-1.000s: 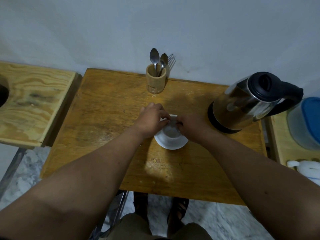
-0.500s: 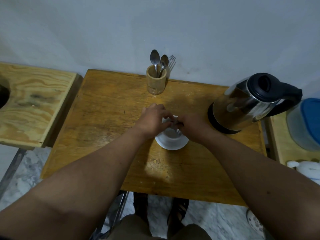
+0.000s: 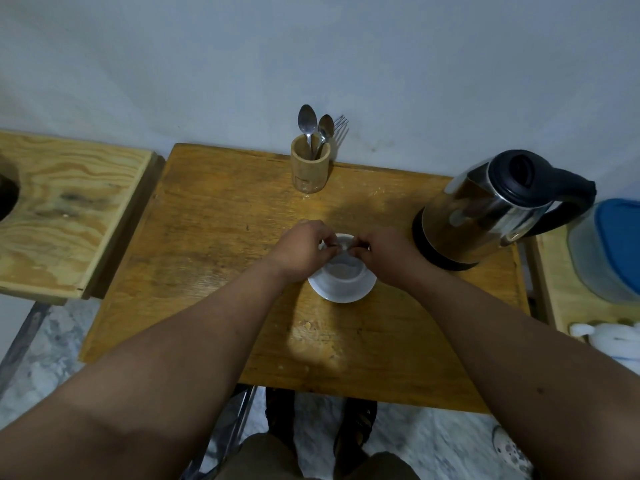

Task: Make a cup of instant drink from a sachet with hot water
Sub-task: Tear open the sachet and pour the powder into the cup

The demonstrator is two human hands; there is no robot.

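Both hands pinch a small pale sachet (image 3: 341, 244) over a white cup (image 3: 343, 271).

Left hand (image 3: 303, 249) and right hand (image 3: 388, 254) meet fingertip to fingertip above the cup on its round saucer (image 3: 341, 295). Bare wooden table (image 3: 214, 244) lies left; one steel kettle (image 3: 485, 216) stands close right; beyond, a wooden holder (image 3: 309, 169) carries two spoons and a fork.

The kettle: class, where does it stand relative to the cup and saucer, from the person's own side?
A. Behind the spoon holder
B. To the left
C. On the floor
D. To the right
D: the kettle stands on the table on the person's right of the cup and saucer, beyond the right hand.
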